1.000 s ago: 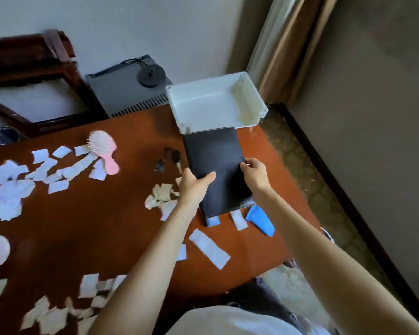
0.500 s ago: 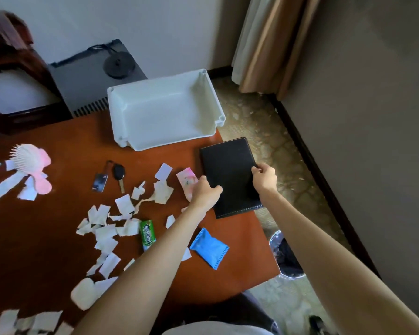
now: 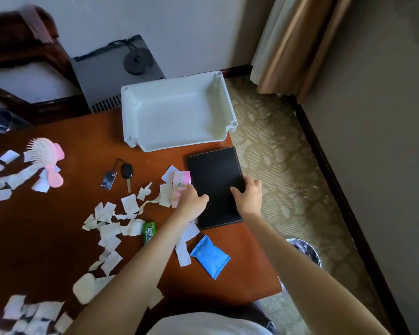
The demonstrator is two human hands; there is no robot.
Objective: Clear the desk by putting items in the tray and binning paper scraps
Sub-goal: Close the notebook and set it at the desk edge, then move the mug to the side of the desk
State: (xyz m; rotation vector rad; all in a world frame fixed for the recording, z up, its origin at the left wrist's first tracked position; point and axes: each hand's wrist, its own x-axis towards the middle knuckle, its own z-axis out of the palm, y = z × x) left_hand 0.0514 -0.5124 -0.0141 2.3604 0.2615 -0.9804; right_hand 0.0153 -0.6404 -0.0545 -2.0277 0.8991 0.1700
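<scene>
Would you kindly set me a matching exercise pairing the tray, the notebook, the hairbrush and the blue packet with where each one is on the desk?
Things:
1. tray
2. notebook
3. hairbrush
4. blue packet

Places:
A. among paper scraps on the left side of the desk
B. gripped at its side edges by the left hand and right hand
C. at the desk's far edge
D. near the desk's front edge, between the forearms

Pairs: 1-C, 2-B, 3-A, 4-D.
</scene>
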